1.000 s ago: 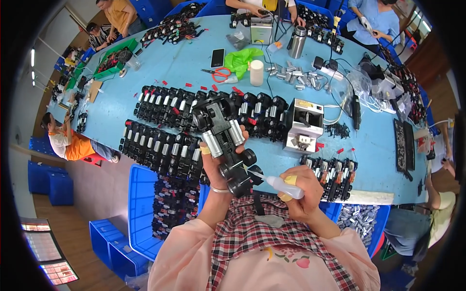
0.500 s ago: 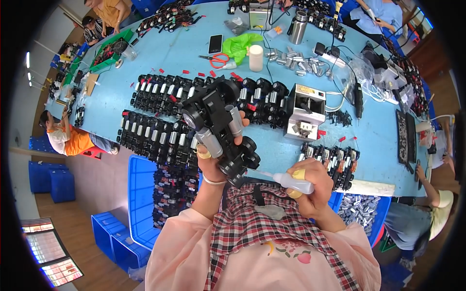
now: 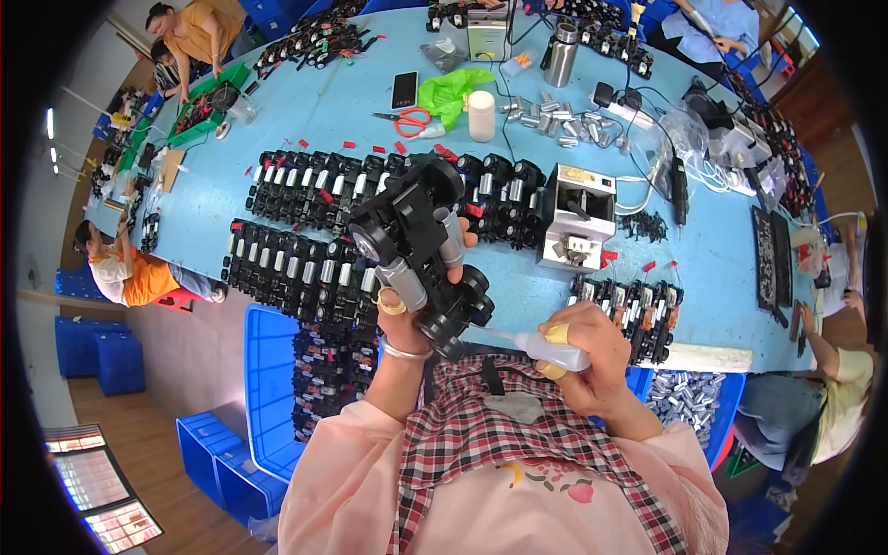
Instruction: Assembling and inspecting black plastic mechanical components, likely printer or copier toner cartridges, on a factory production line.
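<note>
My left hand [image 3: 404, 326] is closed around a black toy car chassis [image 3: 412, 236] with silver cylinders at its sides, held tilted above the table's near edge. Yellow wrapping covers the thumb. In my right hand [image 3: 592, 356] is a small translucent squeeze bottle [image 3: 553, 351], pinched between fingers with yellow wraps. Its thin nozzle points left at the wheel end of the chassis; whether the tip touches is too small to tell. Behind the chassis stand rows of similar black chassis [image 3: 296, 264] with silver cylinders.
A white machine [image 3: 580, 217] stands right of the chassis rows. Farther back are red-handled scissors [image 3: 412, 120], a white bottle [image 3: 481, 116], a green bag [image 3: 453, 92], a steel flask [image 3: 561, 55] and loose silver cylinders [image 3: 555, 120]. A blue bin [image 3: 264, 388] stands at the near left. Other people sit around.
The view has shifted slightly. Both hands keep their hold on the chassis and the squeeze bottle, with the bottle a little farther left.
</note>
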### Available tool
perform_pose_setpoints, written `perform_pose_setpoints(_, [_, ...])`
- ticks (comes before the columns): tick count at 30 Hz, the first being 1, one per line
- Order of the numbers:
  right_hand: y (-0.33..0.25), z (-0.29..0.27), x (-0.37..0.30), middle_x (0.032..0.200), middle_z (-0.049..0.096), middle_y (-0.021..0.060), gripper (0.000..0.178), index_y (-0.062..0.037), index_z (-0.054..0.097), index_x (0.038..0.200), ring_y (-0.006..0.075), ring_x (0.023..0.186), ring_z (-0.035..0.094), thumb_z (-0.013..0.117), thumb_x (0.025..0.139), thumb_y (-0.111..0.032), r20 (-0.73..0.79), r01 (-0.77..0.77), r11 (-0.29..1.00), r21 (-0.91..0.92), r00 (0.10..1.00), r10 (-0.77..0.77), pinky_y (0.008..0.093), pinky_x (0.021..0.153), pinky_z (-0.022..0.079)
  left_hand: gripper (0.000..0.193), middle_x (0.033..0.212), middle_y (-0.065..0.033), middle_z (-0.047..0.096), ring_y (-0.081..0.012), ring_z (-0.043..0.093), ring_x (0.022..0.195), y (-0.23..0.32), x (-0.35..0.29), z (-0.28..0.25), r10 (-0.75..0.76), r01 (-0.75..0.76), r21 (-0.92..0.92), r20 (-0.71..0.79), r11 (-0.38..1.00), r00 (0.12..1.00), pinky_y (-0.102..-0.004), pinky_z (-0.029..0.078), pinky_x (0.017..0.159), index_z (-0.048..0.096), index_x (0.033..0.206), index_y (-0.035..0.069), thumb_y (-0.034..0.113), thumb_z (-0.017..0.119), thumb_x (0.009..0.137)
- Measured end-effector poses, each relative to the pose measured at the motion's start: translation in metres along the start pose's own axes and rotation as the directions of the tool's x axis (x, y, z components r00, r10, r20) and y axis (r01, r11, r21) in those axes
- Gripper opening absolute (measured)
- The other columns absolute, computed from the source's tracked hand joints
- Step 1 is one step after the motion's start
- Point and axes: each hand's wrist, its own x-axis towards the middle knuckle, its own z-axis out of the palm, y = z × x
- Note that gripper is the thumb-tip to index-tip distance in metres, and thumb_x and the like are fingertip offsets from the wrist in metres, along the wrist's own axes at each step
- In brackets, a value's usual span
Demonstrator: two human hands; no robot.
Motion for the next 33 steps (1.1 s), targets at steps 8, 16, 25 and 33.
perform_pose_setpoints(8, [0.003,-0.001,0.0,0.083,0.059,0.0131,0.031,-0.0035,0.05,0.097,0.0247,0.069,0.055,0.065,0.07,-0.004,-0.014,-0.007,1.0,0.006,1.0,0.007,0.0323,0.06,0.045,0.104,0.117,-0.0238,0.048,-0.0175,0.056,0.081,-0.003,0.002,0.002,0.008,-0.008,-0.015,-0.01,1.0,1.0,-0.0256,0.048,0.066,0.037,0.125,-0.005,0.06,0.073,0.052])
perform_pose_setpoints(16, [0.025,0.002,-0.02,0.091,0.05,0.0046,0.028,-0.0033,0.047,0.1,0.0143,0.08,0.054,0.061,0.081,-0.018,-0.334,-0.331,0.798,0.504,0.777,0.533,0.0249,0.066,0.043,0.089,0.117,-0.0306,0.043,-0.034,0.051,0.097,-0.003,0.017,-0.022,0.055,-0.051,-0.258,0.006,0.965,0.998,-0.0301,0.048,0.063,0.033,0.122,-0.01,0.05,0.067,0.065])
perform_pose_setpoints(25, [0.177,0.068,-0.137,0.103,0.053,0.0031,0.034,-0.0062,0.047,0.114,0.0134,0.092,0.052,0.054,0.08,-0.003,-0.026,-0.504,0.291,0.813,0.468,0.884,0.027,0.08,0.043,0.076,0.108,-0.0173,0.048,-0.0209,0.046,0.091,-0.004,-0.005,-0.097,-0.155,0.008,-0.484,-0.265,0.875,0.952,-0.024,0.041,0.06,0.04,0.121,-0.002,0.041,0.069,0.065])
perform_pose_setpoints(33, [0.256,0.115,-0.154,0.098,0.055,0.0136,0.028,-0.0061,0.053,0.103,0.0322,0.092,0.054,0.054,0.074,-0.005,-0.368,-0.771,0.584,-0.253,0.635,0.68,0.0361,0.082,0.042,0.067,0.118,-0.013,0.049,-0.0273,0.046,0.105,-0.024,0.002,-0.099,-0.275,0.114,-0.515,-0.247,0.849,0.929,-0.0246,0.045,0.06,0.042,0.124,0.006,0.045,0.065,0.074])
